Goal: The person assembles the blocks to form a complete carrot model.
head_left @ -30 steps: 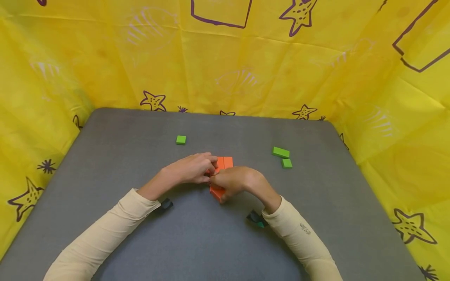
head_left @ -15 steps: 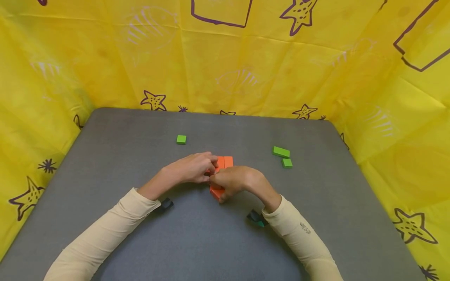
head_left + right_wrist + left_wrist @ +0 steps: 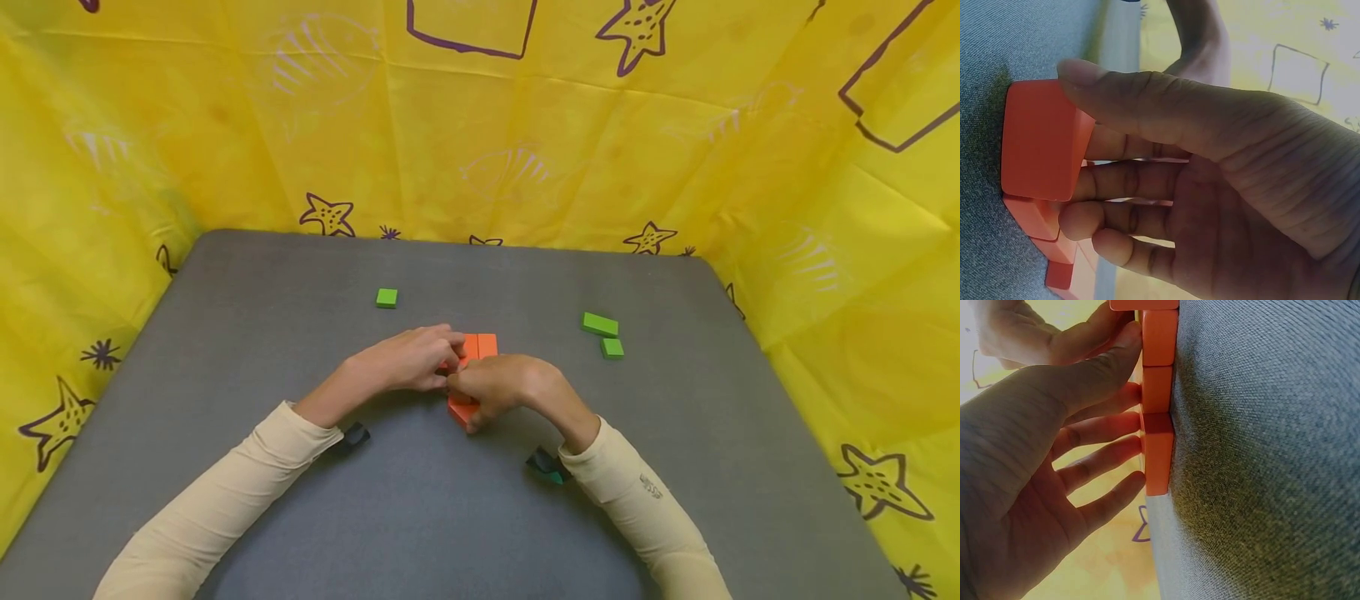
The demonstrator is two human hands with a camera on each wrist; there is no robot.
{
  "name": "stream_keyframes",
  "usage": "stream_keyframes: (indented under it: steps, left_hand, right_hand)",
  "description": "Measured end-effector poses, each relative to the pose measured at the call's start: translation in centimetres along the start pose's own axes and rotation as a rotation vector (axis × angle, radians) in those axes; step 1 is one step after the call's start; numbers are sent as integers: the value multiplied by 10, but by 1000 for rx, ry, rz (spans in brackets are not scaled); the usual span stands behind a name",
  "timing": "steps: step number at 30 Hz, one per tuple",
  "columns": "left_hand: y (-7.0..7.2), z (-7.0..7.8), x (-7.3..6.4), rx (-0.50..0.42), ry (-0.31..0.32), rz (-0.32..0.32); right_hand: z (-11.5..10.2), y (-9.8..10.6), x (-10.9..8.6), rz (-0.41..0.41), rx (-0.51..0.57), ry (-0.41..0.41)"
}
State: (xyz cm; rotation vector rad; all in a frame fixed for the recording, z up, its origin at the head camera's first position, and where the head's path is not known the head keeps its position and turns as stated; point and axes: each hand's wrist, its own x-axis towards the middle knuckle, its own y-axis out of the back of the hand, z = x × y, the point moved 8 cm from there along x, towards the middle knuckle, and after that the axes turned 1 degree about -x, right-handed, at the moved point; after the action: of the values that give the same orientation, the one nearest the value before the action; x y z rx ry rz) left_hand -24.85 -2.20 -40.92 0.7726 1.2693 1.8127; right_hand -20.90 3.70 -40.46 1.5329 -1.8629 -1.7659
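Observation:
Several orange blocks (image 3: 487,345) lie side by side on the grey table, partly hidden under both hands. My left hand (image 3: 416,358) reaches in from the left; in the left wrist view its spread, mostly straight fingers and its thumb touch the upper side of the orange row (image 3: 1159,450). On the near end my right hand (image 3: 498,387) pinches the nearest orange block (image 3: 1038,140). Its thumb lies on that block's edge, with the index finger across the top. The right hand's other fingers are bent loosely over the row.
A small green block (image 3: 386,298) lies farther back to the left. To the right are a longer green block (image 3: 600,324) and a small green block (image 3: 612,348). A yellow patterned cloth (image 3: 480,125) stands around the grey table (image 3: 450,517).

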Motion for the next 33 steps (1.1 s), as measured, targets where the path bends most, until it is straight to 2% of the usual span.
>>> stream_keyframes:
  steps: [12,17,19,22,27,30,33]
  left_hand:
    - [2,2,0,2,8,1]
    - [3,4,-1,9,-9,-4]
    - [3,6,0,20,-18,-15]
    - [2,7,0,34,-16,-32]
    - [3,10,1,27,-27,-6]
    - [1,12,3,38,-39,12]
    - [-5,12,4,65,-29,3]
  right_hand:
    - [-1,1,-1,7,2,9]
    - [7,7,-9,19,84,3]
    - [15,15,-17,50,109,2]
    - [37,33,-36,145,116,-22]
    - [97,56,-78,335,146,-175]
    - [137,57,-99,395,182,-280]
    - [171,50,-113,407,189,-368]
